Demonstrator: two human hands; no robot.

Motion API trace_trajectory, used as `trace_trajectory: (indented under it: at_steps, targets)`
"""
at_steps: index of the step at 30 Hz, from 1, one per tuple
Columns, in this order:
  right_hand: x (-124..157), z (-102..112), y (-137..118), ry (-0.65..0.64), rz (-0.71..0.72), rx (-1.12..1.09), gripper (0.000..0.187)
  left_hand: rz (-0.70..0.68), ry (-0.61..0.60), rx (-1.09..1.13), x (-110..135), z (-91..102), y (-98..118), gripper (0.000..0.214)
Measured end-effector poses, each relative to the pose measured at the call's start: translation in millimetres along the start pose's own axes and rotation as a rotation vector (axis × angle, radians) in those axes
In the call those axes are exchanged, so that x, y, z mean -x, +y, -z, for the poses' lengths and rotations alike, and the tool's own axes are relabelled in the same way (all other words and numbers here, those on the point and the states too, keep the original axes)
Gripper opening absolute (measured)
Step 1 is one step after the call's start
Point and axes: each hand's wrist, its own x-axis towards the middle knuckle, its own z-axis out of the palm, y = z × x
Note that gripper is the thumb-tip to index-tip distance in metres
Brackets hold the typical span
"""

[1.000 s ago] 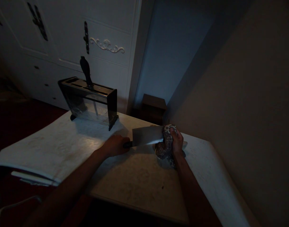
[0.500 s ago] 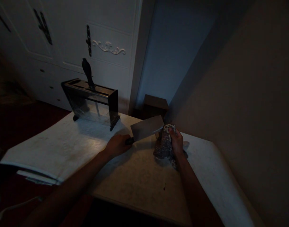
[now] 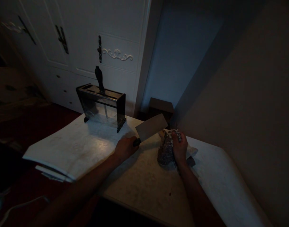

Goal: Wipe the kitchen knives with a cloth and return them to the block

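My left hand [image 3: 125,148] is closed round the black handle of a cleaver [image 3: 152,126], its broad blade tilted up to the right above the table. In my right hand [image 3: 179,146] is a bunched dark cloth [image 3: 165,151] with a pale pattern, which hangs just right of the blade. Blade and cloth look slightly apart. Behind my left hand stands a knife block [image 3: 120,107] with a dark frame and clear sides. A single knife with a black handle [image 3: 99,77] is upright in one of its slots.
The pale table [image 3: 64,145] has its front edge near me. Something light and flat [image 3: 191,152] lies beyond my right wrist. A brown box [image 3: 160,107] sits behind the table, between the white wardrobe [image 3: 83,41] and the wall [image 3: 253,94]. Dim light throughout.
The view has shifted, so everything sits farther right. The cloth has come away from the blade and its folds hang differently. Both hands keep their hold.
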Motion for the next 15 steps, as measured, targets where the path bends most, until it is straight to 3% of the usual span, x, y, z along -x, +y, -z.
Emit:
trace_trajectory:
  at_steps: [6, 12, 15]
  targets:
    - [22.4, -17.4, -20.0, -0.104, 0.166, 0.047, 0.036, 0.07, 0.003, -0.017, 2.6, -2.3, 8.5, 0.031]
    - [48.8, -42.6, -26.9, -0.31, 0.356, 0.099, 0.023, 0.009, 0.007, 0.004, 7.7, -7.6, 18.1, 0.031]
    - [54.5, -48.8, -28.4, -0.33, 0.448, 0.151, 0.018, -0.019, -0.027, -0.015, 9.2, -10.6, 23.4, 0.035]
